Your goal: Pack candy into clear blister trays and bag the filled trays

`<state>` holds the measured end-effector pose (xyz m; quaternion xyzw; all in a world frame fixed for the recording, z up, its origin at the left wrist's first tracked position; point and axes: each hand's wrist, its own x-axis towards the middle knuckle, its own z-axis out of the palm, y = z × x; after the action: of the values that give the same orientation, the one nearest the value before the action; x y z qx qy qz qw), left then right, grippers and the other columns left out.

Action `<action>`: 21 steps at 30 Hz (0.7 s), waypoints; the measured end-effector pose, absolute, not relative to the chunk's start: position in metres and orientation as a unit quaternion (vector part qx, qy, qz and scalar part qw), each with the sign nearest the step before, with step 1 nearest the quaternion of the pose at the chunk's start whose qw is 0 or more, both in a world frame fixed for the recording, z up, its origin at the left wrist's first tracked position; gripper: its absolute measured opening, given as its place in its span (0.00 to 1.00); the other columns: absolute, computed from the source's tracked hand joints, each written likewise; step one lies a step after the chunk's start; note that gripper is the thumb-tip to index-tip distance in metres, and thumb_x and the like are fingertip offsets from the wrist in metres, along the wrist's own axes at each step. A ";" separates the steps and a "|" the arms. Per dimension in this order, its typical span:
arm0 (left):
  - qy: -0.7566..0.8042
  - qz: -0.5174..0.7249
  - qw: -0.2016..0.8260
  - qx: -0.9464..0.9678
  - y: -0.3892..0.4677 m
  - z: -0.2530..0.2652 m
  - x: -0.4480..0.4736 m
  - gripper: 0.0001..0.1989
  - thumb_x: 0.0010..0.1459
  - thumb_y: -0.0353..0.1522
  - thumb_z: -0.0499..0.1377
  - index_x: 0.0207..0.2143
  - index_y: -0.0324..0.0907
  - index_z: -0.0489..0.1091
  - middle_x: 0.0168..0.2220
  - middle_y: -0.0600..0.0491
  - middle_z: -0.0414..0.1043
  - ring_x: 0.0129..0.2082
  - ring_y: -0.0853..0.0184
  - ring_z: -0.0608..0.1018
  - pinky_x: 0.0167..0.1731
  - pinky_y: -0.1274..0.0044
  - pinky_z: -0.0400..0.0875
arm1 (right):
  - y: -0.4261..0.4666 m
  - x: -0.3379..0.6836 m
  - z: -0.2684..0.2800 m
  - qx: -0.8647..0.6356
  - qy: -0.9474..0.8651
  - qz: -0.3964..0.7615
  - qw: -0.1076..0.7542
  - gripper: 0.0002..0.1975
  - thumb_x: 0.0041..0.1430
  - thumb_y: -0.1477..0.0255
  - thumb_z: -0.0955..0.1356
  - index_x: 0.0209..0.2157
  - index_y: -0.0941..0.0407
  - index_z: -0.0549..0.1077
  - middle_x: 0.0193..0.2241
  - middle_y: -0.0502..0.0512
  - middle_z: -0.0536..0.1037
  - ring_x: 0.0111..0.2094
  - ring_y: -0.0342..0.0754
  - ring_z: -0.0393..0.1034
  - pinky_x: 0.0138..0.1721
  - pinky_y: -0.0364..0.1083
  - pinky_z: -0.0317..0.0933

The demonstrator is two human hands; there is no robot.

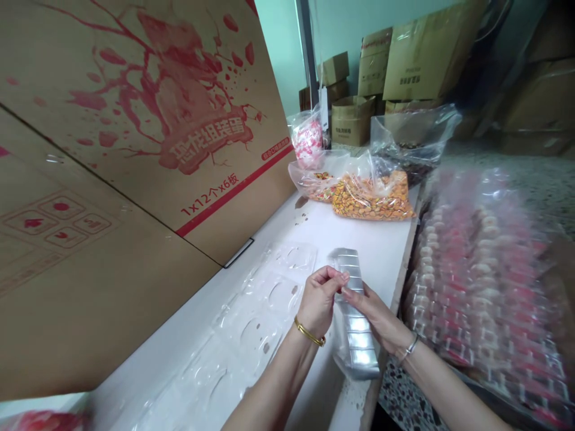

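Observation:
A long strip of silver foil pieces on a translucent backing [360, 341] is held above the white table. My right hand [375, 311] grips it from its right side, thumb on top and fingers underneath. My left hand [321, 296], with a gold bracelet at the wrist, pinches at the strip's left edge with thumb and forefinger. Whether a loose foil piece is between those fingertips is too small to tell. Left of the hands, a clear plastic tray [269, 299] with round hollows lies on the table, small dark specks showing in several of them.
A large printed carton [148, 149] stands along the left. Bags of orange packets [372, 194] and a bag of pink-and-white pieces [309, 140] sit at the table's far end. Stacked filled plastic trays [485, 287] are right of the table edge; cardboard boxes [413, 60] are behind.

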<state>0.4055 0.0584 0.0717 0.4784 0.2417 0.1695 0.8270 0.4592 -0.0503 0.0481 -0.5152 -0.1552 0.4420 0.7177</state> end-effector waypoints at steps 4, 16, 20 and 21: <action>0.220 0.166 0.804 0.528 0.058 0.068 0.412 0.16 0.51 0.39 0.63 0.22 0.38 0.63 0.21 0.58 0.60 0.23 0.76 0.61 0.26 0.82 0.57 | -0.049 0.463 0.046 -0.489 -0.134 0.440 0.741 0.27 0.52 0.60 0.71 0.53 0.54 0.67 0.47 0.56 0.75 0.48 0.54 0.69 0.49 0.50 0.61; 0.216 0.185 0.691 0.664 0.054 0.067 0.420 0.17 0.60 0.42 0.52 0.25 0.41 0.58 0.24 0.58 0.54 0.26 0.73 0.58 0.27 0.80 0.55 | -0.043 0.461 0.031 -0.365 -0.095 0.484 0.789 0.26 0.59 0.59 0.66 0.57 0.52 0.64 0.44 0.55 0.76 0.46 0.51 0.70 0.50 0.50 0.61; 0.211 0.173 0.701 0.659 0.056 0.069 0.421 0.18 0.60 0.43 0.51 0.25 0.41 0.58 0.24 0.58 0.53 0.26 0.73 0.57 0.27 0.79 0.55 | -0.044 0.463 0.034 -0.379 -0.102 0.479 0.785 0.26 0.59 0.59 0.66 0.57 0.52 0.63 0.44 0.55 0.76 0.45 0.50 0.71 0.50 0.49 0.60; 0.212 0.172 0.703 0.657 0.056 0.069 0.420 0.18 0.60 0.43 0.52 0.24 0.41 0.57 0.24 0.58 0.53 0.25 0.73 0.57 0.27 0.79 0.55 | -0.045 0.463 0.035 -0.381 -0.103 0.481 0.783 0.27 0.59 0.59 0.66 0.58 0.52 0.63 0.45 0.55 0.76 0.45 0.51 0.71 0.50 0.49 0.60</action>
<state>0.4201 0.0558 0.0686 0.6571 0.2117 0.1724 0.7026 0.4633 -0.0448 0.0347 -0.3807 -0.1034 0.4807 0.7832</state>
